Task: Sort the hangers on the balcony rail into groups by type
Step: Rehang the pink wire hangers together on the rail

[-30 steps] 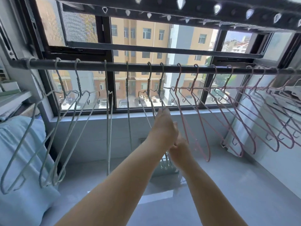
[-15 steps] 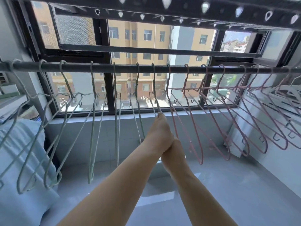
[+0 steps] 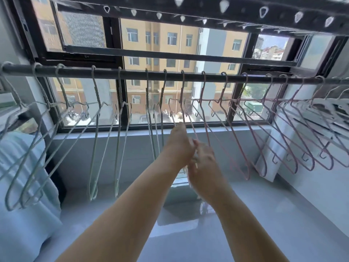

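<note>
A person's two bare arms reach up together beneath the dark balcony rail [image 3: 132, 75], where wire hangers hang in a long row before a black-framed window [image 3: 121, 103]. The left hand [image 3: 179, 146] and right hand [image 3: 204, 161] meet, touching, just below the middle of the rail, at the point where pale green hangers [image 3: 95, 133] on the left give way to pink hangers [image 3: 247, 173] on the right. Only the backs of both hands show; their fingers are hidden among the wires, so whether either holds a hanger cannot be told. White hangers [image 3: 324, 103] crowd the far right end of the rail. A perforated drying rack [image 3: 207, 8] runs overhead, a pale blue cloth [image 3: 22, 186] lies at the left, and apartment blocks [image 3: 170, 44] fill the glass.
</note>
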Demonstrator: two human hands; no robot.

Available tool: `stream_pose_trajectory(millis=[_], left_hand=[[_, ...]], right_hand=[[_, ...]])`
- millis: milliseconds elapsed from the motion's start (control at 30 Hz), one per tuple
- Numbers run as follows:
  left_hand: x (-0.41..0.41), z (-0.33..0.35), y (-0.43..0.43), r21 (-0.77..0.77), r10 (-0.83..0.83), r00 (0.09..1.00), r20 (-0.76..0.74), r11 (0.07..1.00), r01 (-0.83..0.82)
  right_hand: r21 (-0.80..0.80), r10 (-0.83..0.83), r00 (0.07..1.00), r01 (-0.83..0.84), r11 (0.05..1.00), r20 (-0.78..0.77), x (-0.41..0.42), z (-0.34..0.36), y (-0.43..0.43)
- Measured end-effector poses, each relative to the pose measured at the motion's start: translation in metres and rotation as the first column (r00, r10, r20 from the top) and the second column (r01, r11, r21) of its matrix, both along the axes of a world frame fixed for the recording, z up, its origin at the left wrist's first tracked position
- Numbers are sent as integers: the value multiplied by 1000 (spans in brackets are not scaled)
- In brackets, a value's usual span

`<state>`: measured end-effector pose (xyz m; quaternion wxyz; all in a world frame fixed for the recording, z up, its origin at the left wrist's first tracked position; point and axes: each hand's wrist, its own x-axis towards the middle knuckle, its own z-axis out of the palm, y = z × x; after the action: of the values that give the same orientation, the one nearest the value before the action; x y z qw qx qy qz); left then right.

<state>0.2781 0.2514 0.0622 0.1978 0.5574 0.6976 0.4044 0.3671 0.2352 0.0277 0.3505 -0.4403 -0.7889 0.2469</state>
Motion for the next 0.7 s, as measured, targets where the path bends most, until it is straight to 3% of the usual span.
stream_pose_trajectory(millis=[133,233,367,500,700], left_hand=[[6,-9,9,-95,32,999,-17,995,-33],[13,-16,12,-68,47,998,48,997,-44],[22,-15,12,-32,51,992,115,998,-48],[32,-12,12,-22,60,988,144,998,-58],[39,-15,14,5,81,989,120,997,-82]], right_hand=[[-183,78,990,-99,978,-119,-4,-22,17],[-191,56,962,-110,975,-268,-5,-36,26],[-172,17,945,-78,982,-327,3,-39,30],[-179,74,915,-156,971,-396,13,-30,26],[-168,69,948,-126,978,-310,23,-30,27]])
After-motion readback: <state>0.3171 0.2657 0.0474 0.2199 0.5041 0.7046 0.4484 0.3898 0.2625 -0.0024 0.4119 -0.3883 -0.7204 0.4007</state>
